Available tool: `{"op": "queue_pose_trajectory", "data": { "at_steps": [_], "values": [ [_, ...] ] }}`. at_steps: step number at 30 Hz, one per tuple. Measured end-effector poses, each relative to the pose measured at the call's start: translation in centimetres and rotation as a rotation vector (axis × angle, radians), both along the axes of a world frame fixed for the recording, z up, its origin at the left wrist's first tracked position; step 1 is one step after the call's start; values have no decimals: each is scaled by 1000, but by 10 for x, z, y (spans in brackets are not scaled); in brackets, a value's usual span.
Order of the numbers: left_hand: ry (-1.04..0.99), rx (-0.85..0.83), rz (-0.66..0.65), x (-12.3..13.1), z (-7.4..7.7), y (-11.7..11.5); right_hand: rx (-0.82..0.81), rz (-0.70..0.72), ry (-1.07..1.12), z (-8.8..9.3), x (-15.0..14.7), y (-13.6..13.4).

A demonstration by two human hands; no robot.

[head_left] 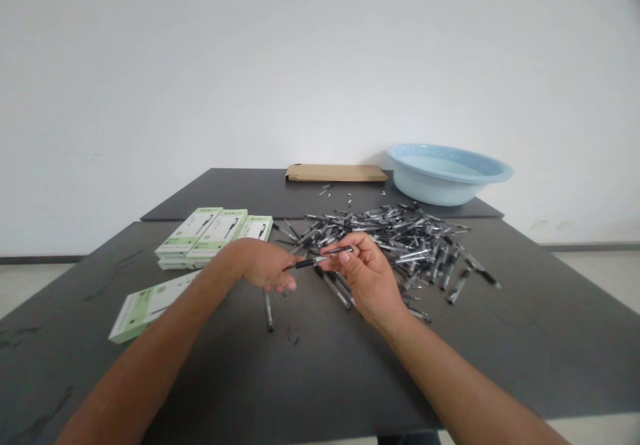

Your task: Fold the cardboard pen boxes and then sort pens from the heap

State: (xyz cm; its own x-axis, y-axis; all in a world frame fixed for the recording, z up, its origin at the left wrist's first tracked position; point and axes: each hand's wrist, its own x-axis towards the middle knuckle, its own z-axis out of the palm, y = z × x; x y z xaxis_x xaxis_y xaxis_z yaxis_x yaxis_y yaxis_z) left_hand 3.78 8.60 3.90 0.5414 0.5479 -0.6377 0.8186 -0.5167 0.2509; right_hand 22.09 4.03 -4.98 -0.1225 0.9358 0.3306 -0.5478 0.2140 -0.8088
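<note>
Between my two hands is a black-and-clear pen (pixel 306 262), lying nearly level with its dark grip showing. My left hand (pixel 264 264) is closed at its left end, back of the hand upward. The fingers of my right hand (pixel 367 273) pinch the right end, where a slim dark part lies along the fingertips; whether that is a cap or the barrel I cannot tell. Just beneath my left hand, a single pen (pixel 269 312) rests on the table. Behind and around my right hand spreads a big heap of similar pens (pixel 405 235).
Green-and-white pen boxes (pixel 203 235) are stacked at the left, with another box (pixel 150 304) lying nearer, partly behind my left forearm. A flat cardboard piece (pixel 336 173) and a light blue basin (pixel 445 178) stand at the back. Small bits (pixel 349 198) lie on the dark table (pixel 240 378).
</note>
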Motion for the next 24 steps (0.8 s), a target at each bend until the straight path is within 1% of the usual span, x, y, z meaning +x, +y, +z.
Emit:
{"op": "queue_pose_trajectory", "data": {
  "at_steps": [3, 7, 12, 17, 21, 24],
  "values": [
    [20, -4, 1, 1, 1, -1, 34, -6, -55, -1, 1, -1],
    [21, 32, -40, 2, 3, -3, 67, -27, -127, 1, 1, -2],
    [51, 66, -29, 5, 2, -4, 108, -11, -228, -2, -1, -5],
    [124, 123, -93, 8, 4, -6, 113, -19, -244, -6, -5, -6],
    [162, 192, -112, 11, 7, -10, 91, -23, -262, -8, -6, -5],
    [177, 225, -115, 11, 8, -12, 62, -8, -225, -8, -6, -4]
  ]
}}
